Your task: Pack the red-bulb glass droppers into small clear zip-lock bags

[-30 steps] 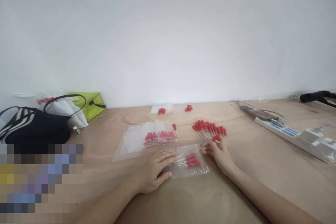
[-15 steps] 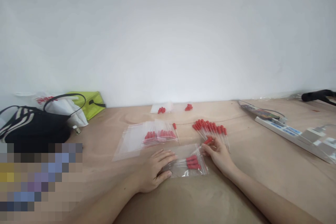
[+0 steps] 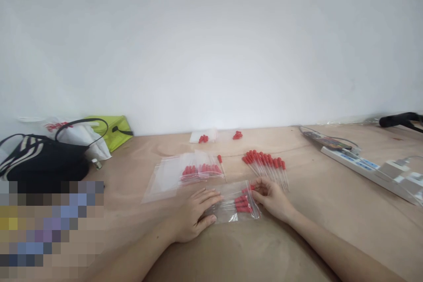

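Observation:
A clear zip bag (image 3: 228, 217) lies flat on the table, with several red-capped droppers (image 3: 243, 205) inside near its right-hand opening. My left hand (image 3: 200, 213) rests spread on the bag's left part. At the opening, the fingers of my right hand (image 3: 269, 196) pinch the red end of one more dropper (image 3: 247, 188), whose thin stem is inside the bag. Behind my right hand, several loose droppers (image 3: 264, 161) are fanned out. Filled bags (image 3: 201, 171) overlap behind my left hand, with a single dropper (image 3: 220, 161) beside them.
Flat bags (image 3: 161, 180) lie at the left of the filled ones. Small red caps (image 3: 237, 135) sit near the wall. A power strip (image 3: 373, 176) with a phone (image 3: 327, 141) is at right; a black bag (image 3: 46, 158) and a green bag (image 3: 115, 132) at left.
My right hand has moved slightly left and down, and the dropper in it has slid into the bag's opening. My left hand stays in place.

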The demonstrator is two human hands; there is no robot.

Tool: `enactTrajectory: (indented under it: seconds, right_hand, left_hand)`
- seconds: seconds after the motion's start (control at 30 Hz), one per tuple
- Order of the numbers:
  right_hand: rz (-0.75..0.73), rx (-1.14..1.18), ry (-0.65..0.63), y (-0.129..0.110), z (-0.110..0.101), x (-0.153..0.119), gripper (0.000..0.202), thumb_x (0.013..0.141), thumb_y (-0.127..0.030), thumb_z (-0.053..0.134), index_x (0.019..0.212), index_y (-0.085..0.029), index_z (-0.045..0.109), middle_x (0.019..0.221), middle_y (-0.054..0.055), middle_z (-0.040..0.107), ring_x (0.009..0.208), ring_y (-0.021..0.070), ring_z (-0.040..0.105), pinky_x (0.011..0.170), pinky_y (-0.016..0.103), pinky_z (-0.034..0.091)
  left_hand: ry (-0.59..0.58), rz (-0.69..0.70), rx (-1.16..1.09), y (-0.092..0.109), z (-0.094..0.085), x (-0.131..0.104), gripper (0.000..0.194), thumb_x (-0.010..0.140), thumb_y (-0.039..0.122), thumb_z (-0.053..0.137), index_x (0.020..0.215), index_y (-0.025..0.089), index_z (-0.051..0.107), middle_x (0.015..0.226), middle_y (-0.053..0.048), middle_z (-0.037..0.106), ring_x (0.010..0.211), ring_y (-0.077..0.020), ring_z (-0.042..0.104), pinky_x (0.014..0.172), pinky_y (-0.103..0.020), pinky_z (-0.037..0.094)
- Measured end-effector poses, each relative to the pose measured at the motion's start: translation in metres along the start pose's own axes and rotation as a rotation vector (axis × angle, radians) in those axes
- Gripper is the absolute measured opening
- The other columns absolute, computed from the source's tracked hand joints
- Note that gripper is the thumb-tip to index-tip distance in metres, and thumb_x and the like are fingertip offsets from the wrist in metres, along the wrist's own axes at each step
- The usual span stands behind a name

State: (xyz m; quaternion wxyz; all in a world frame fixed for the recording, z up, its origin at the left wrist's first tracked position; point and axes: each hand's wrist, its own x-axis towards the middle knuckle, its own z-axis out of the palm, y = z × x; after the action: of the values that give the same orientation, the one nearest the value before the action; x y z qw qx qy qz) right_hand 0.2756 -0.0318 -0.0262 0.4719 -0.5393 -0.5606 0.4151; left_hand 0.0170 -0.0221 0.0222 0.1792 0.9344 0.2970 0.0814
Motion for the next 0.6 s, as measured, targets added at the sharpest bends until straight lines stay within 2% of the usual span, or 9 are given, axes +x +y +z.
enactTrajectory:
  seconds: [0.13, 0.27, 0.37, 0.47, 0.53, 0.6]
  right_hand:
    - [-0.033, -0.137, 0.003, 0.003, 0.001, 0.004, 0.019, 0.066, -0.033, 0.060, 0.075, -0.017, 0.061, 0.058, -0.001, 0.056, 0.049, 0.0108, 0.048, 0.047, 0.023, 0.039]
    - [-0.090, -0.246, 0.059, -0.004, 0.007, 0.005, 0.024, 0.071, -0.038, 0.055, 0.074, -0.017, 0.066, 0.073, 0.004, 0.060, 0.067, 0.0160, 0.055, 0.061, 0.028, 0.044]
    - [-0.207, -0.405, -0.041, -0.013, 0.007, 0.003, 0.027, 0.077, -0.034, 0.047, 0.070, -0.019, 0.068, 0.080, 0.006, 0.058, 0.077, 0.0174, 0.055, 0.070, 0.030, 0.043]
    - [-0.247, -0.466, -0.182, -0.018, -0.002, 0.005, 0.028, 0.078, -0.026, 0.042, 0.067, -0.019, 0.067, 0.084, 0.006, 0.057, 0.078, 0.0166, 0.054, 0.072, 0.029, 0.042]
    - [-0.207, -0.504, -0.149, -0.021, -0.009, 0.010, 0.024, 0.076, -0.022, 0.043, 0.067, -0.017, 0.065, 0.084, 0.006, 0.058, 0.075, 0.0158, 0.054, 0.069, 0.028, 0.042]
    - [-0.164, -0.579, -0.037, -0.027, -0.010, 0.018, 0.019, 0.073, -0.020, 0.045, 0.068, -0.016, 0.063, 0.079, 0.005, 0.059, 0.071, 0.0153, 0.054, 0.065, 0.026, 0.041]
  left_hand:
    - [-0.013, -0.011, 0.008, 0.000, 0.000, 0.000, 0.043, 0.086, 0.029, 0.041, 0.128, 0.027, 0.033, 0.133, -0.003, 0.038, 0.122, -0.0204, 0.032, 0.104, -0.043, 0.021]
    - [-0.016, -0.012, 0.012, 0.000, -0.001, 0.001, 0.043, 0.086, 0.029, 0.040, 0.129, 0.026, 0.033, 0.133, -0.003, 0.038, 0.123, -0.0200, 0.031, 0.105, -0.043, 0.020]
    - [-0.001, -0.014, 0.005, 0.001, -0.001, 0.000, 0.043, 0.086, 0.028, 0.041, 0.128, 0.026, 0.034, 0.132, -0.003, 0.039, 0.122, -0.0204, 0.032, 0.104, -0.043, 0.021]
    - [-0.004, -0.018, -0.003, 0.001, -0.001, 0.000, 0.042, 0.086, 0.028, 0.041, 0.127, 0.027, 0.035, 0.132, -0.003, 0.040, 0.122, -0.0206, 0.033, 0.103, -0.044, 0.022]
    - [-0.021, -0.024, 0.002, 0.001, -0.001, 0.001, 0.041, 0.086, 0.028, 0.041, 0.127, 0.028, 0.036, 0.133, -0.003, 0.038, 0.123, -0.0211, 0.032, 0.103, -0.045, 0.022]
    - [-0.041, -0.034, 0.016, 0.001, -0.002, 0.001, 0.040, 0.086, 0.028, 0.041, 0.126, 0.029, 0.038, 0.134, -0.002, 0.036, 0.123, -0.0218, 0.031, 0.103, -0.046, 0.022]
